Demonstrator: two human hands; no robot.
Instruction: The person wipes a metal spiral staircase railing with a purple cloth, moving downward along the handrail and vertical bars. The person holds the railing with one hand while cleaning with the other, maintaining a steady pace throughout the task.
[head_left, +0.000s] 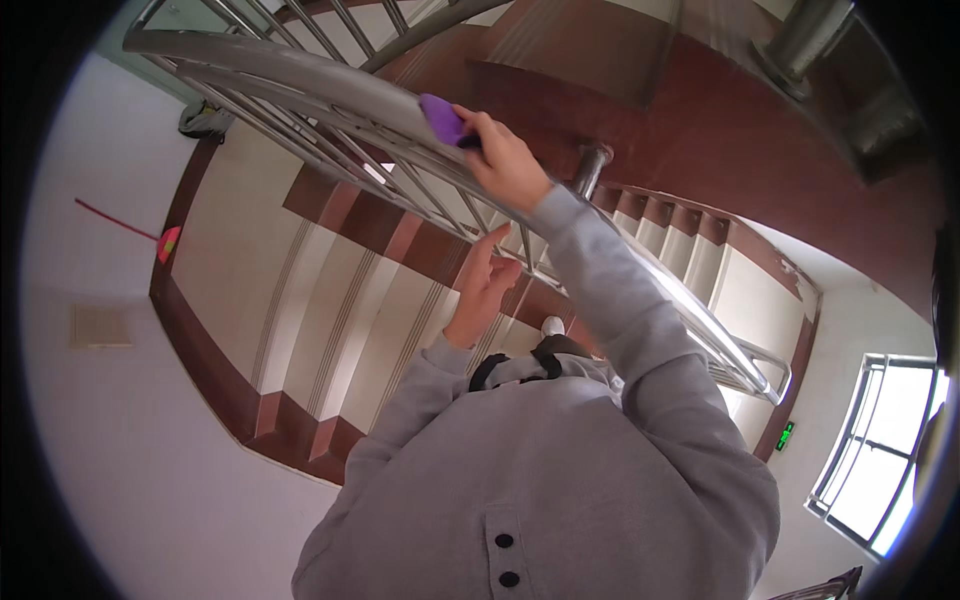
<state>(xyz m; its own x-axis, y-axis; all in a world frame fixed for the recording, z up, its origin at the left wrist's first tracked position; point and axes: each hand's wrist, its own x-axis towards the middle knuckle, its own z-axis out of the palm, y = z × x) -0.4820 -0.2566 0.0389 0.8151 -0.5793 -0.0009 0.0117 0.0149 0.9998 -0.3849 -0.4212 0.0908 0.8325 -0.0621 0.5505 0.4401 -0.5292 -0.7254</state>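
Note:
My right hand (508, 161) holds a purple cloth (442, 120) against the top of a metal stair handrail (322, 75). Part of the cloth is hidden under the fingers, and a small dark patch shows beside them. Lower and to the left, my left hand (484, 285) is near the railing's upright bars, fingers apart and nothing in it. The handrail slopes from the upper left, passes under my right forearm and ends at the lower right.
Tiled stairs (390, 315) with dark red edges lie beside the railing. A red-headed broom or dustpan (169, 244) leans at the left wall, with a dark bag (204, 120) above it. More steps (675, 232) show beyond the railing. A barred window (874, 450) is at right.

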